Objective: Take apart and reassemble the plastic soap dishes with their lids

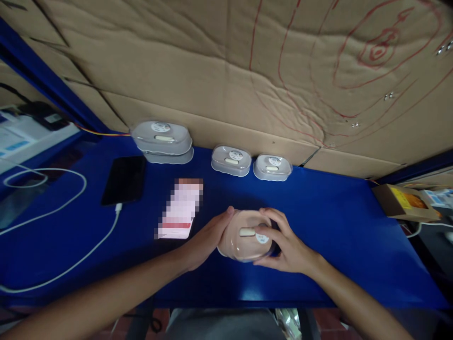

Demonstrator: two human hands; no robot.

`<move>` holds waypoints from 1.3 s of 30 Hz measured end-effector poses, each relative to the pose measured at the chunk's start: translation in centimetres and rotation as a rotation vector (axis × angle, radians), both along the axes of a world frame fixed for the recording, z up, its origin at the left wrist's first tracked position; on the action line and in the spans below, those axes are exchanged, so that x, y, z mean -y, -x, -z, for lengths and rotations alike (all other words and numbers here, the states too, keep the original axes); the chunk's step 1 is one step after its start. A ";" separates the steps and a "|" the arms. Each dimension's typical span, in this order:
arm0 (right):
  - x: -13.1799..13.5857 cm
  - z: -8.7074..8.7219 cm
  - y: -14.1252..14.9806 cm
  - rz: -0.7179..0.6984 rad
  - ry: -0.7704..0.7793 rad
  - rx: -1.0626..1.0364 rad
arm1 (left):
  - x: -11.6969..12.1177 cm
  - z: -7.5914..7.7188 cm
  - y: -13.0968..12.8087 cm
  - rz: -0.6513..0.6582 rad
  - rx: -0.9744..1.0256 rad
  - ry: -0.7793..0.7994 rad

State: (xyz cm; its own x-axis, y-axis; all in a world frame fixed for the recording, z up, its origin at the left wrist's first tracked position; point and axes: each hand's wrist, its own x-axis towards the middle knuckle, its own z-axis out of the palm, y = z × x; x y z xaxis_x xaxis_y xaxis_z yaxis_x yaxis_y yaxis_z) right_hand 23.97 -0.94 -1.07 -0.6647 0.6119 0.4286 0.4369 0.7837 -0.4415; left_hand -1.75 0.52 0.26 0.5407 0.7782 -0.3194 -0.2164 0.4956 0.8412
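Head view: my left hand (208, 238) and right hand (292, 245) hold opposite sides of a pinkish-beige, rounded oblong plastic box (239, 244), fingers curved against it. The box is over the blue tabletop (336, 226), near its front edge. One right finger overlaps its round white label (263, 239).

Room on tabletop (354, 236) right of right hand (292, 245); lit phone (182, 208) obstructs left, cardboard wall (198, 61) behind.
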 end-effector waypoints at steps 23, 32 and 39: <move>-4.9 -1.6 -9.3 0.228 0.359 0.102 | -11.4 -1.2 1.4 -0.113 -1.325 -1.330; -6.9 -0.6 -21.6 0.807 0.155 0.327 | -5.9 0.4 1.9 -0.125 -1.243 -1.381; -9.8 1.6 -18.1 0.742 -0.027 0.250 | -2.2 0.2 2.5 0.145 -0.810 -1.258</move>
